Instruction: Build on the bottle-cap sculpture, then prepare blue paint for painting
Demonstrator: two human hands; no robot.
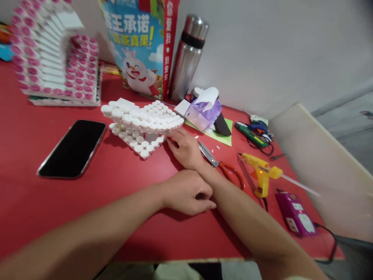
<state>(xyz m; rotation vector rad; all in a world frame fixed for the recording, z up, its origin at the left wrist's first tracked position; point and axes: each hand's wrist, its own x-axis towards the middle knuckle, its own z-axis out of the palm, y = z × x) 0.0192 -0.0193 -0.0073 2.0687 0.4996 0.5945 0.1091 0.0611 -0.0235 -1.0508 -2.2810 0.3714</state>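
A model made of several white bottle caps stands on the red table, its upper layer angled above a lower one. My right hand rests flat on the table with fingers stretched toward the model's right tip, touching its edge. My left hand lies loosely curled on the table, its fingertips against my right forearm, with nothing visible in it.
A black phone lies at the left. Scissors with red handles, a yellow glue gun, a purple box, a green tool, a steel flask, a printed bag and a pink-capped stack surround the hands.
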